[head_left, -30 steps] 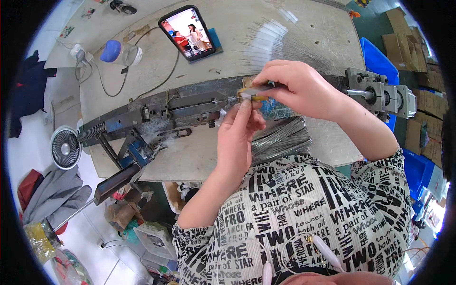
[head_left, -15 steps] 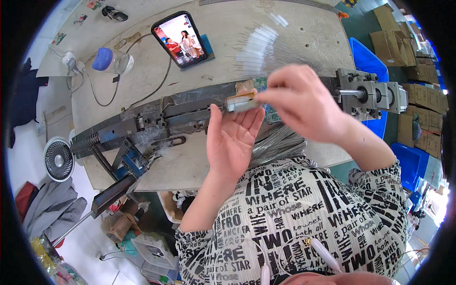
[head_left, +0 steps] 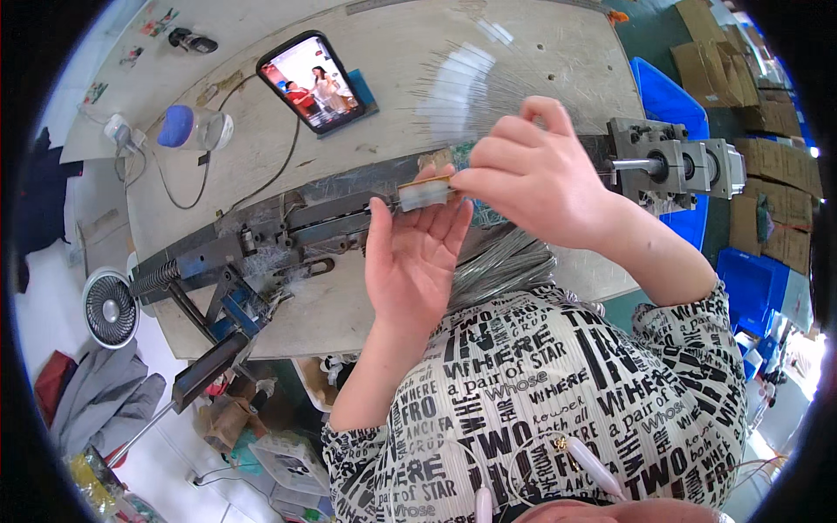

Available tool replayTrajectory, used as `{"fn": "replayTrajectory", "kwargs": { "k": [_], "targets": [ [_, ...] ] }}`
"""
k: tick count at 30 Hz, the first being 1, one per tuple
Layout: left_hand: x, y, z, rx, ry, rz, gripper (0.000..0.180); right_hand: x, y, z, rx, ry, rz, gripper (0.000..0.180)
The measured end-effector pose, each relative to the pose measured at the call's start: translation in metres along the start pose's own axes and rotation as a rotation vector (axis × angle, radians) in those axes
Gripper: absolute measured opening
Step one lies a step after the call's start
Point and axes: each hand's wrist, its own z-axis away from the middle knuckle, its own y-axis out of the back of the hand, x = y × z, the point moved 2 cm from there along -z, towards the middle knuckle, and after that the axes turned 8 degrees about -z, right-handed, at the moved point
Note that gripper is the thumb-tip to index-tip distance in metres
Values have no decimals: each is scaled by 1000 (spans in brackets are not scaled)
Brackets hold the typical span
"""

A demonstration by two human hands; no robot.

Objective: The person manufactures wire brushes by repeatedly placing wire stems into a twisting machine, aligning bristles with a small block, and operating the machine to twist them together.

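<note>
The right hand's [head_left: 545, 179] thumb and forefinger are pinched together at the near-right end of a small pale block with a yellowish edge [head_left: 424, 195], though what lies between the tips is too small to tell, while the left hand [head_left: 410, 275] is spread palm up, seemingly gripping nothing, its fingers just below the block. The block sits at the steel bar fixture [head_left: 327, 209], apparently mid-operation; beyond, a fan of thin wires [head_left: 499, 98] suggests finished pieces, and the loose wire bundle [head_left: 510, 266] nearer the body, work left.
</note>
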Motion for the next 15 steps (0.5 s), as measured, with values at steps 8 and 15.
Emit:
{"fn": "replayTrajectory", "kwargs": {
  "k": [8,15],
  "targets": [
    [3,0,2,-8,-37,-22,64,-9,-4,3,-34,90,24,6],
    [3,0,2,42,-45,3,67,2,-3,-5,-85,101,-20,11]
  ]
}}
